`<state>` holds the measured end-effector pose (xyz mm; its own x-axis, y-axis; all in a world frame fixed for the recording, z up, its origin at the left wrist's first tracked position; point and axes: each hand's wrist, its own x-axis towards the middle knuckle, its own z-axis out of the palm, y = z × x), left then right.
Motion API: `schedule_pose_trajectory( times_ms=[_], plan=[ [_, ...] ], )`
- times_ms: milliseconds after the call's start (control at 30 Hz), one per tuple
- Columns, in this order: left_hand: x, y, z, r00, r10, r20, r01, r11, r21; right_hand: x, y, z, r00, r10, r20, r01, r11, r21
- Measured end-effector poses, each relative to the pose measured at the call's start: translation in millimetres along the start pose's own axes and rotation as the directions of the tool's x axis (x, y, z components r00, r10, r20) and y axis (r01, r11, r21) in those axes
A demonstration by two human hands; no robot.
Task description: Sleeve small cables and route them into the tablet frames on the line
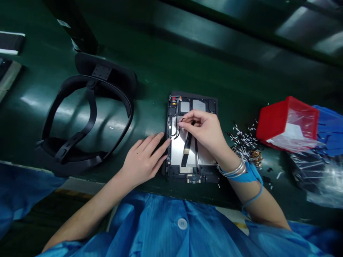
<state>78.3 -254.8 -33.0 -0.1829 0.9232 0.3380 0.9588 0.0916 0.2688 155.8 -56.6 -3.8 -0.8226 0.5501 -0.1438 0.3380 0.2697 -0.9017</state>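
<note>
An opened tablet (177,153) lies in front of me, its circuit boards, silver battery plates and a dark flat ribbon cable (187,151) exposed. My right hand (205,130) is over its middle, thumb and forefinger pinched on a thin black cable (176,135) that curves toward the tablet's left edge. The cable's far end, at the left-hand board, is too small to make out. My left hand (144,155) rests beside that edge with its fingers stretched out, fingertips touching the tablet's side and holding nothing.
A black head-strap headset (92,117) stands on the green table (150,71) at the left. To the right are a pile of small loose parts (245,142), a red bin (273,121), a blue bin (331,132) and clear plastic bags (318,178). A dark post (80,32) rises behind the headset.
</note>
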Motion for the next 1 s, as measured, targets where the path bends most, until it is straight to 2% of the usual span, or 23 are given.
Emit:
schedule_pose_trajectory(
  times_ms=[200, 333, 433, 533, 633, 767, 1000],
  plan=[
    [0, 1, -2.4, 1.0, -0.01, 0.02, 0.008, 0.998, 0.068, 1, 3, 0, 1.0, -0.01, -0.003, 0.01, 1.0, 0.016],
    [1, 2, -1.8, 1.0, 0.01, 0.01, -0.011, 0.997, 0.079, 4, 2, -5, 1.0, -0.019, -0.002, 0.018, 0.994, -0.107],
    [5, 2, -4.1, 0.998, -0.011, 0.058, 0.009, 0.999, 0.035, 8, 2, -9, 1.0, -0.014, 0.025, 0.018, 0.986, -0.168],
    [10, 3, -7.3, 0.996, -0.02, 0.084, 0.02, 1.0, -0.004, 12, 2, -10, 0.998, -0.018, 0.063, 0.028, 0.987, -0.159],
    [14, 4, -7.1, 0.995, 0.024, 0.093, -0.026, 0.999, 0.028, 14, 1, -10, 0.997, -0.018, 0.079, 0.029, 0.988, -0.149],
    [15, 2, -2.5, 0.986, 0.025, 0.165, -0.036, 0.997, 0.062, 15, 0, -9, 0.997, -0.008, 0.077, 0.023, 0.981, -0.191],
    [14, 0, 0.0, 0.986, 0.031, 0.167, -0.042, 0.997, 0.061, 17, -1, -7, 0.997, 0.017, 0.069, 0.001, 0.967, -0.256]
  ],
)
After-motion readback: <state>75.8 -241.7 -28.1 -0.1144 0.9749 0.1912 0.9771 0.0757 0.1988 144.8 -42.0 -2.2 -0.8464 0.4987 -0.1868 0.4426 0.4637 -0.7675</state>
